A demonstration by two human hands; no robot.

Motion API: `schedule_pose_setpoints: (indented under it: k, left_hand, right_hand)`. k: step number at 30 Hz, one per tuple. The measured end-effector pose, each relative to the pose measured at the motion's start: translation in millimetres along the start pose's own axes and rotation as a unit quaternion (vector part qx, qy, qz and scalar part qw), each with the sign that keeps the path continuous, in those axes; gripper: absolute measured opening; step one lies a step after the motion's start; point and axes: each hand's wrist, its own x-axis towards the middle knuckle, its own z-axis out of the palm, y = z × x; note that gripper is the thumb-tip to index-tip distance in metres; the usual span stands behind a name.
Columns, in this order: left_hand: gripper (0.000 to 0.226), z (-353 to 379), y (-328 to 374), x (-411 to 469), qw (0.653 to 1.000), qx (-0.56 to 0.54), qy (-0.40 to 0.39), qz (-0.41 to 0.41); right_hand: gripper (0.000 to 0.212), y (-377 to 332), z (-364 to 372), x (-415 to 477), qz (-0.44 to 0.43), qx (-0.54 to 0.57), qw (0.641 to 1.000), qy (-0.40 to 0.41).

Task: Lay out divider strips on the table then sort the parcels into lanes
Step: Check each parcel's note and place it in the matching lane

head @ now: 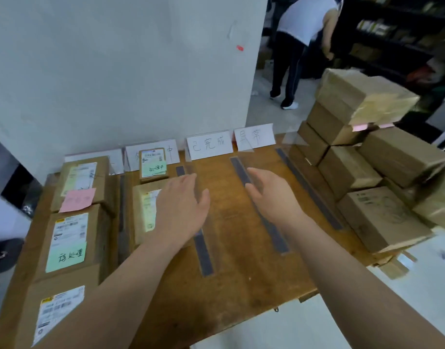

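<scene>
Left hand (181, 207), fingers loosely spread, hides part of a divider strip (203, 253); right hand (271, 195) likewise slack, empty.

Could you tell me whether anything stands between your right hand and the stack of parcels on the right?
Nothing visible blocks it: only bare table and one divider strip separate the right hand from the stack of parcels.

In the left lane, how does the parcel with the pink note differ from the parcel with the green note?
The parcel with the pink note lies farther from the camera; the parcel with the green note lies nearer, right in front of it. The pink note carries writing too faint to read; the green note carries dark handwriting. Both are brown cardboard boxes with white printed labels, lying flat.
</scene>
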Motion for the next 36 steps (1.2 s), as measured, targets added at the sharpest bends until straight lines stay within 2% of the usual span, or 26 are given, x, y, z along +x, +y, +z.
schedule_pose_setpoints:
  k: [11,14,19,22,27,31,36]
  left_hand:
    - [0.051,90,197,-34,0.993,-0.039,-0.046,0.106]
    - [0.052,125,254,-42,0.988,-0.036,-0.055,0.139]
    - [0.051,183,336,-43,0.978,-0.021,-0.085,0.192]
    - [0.053,216,374,-36,0.97,-0.034,-0.119,0.21]
    - [0.057,267,426,-13,0.953,-0.09,-0.208,0.2]
    - [0.058,299,456,7,0.94,-0.127,-0.267,0.169]
    - [0.059,329,478,30,0.916,-0.16,-0.341,0.138]
  right_hand:
    - [0.042,172,-148,-74,0.088,-0.032,0.993,0.078]
    - [0.034,224,-190,-92,0.118,-0.018,0.989,0.093]
    - [0.036,305,-240,-117,0.201,-0.003,0.971,0.13]
    - [0.044,350,-259,-123,0.272,0.034,0.952,0.137]
    - [0.05,403,-269,-117,0.351,0.081,0.921,0.147]
    - [0.03,429,-264,-104,0.395,0.139,0.894,0.16]
    - [0.033,450,-259,-87,0.425,0.253,0.849,0.187]
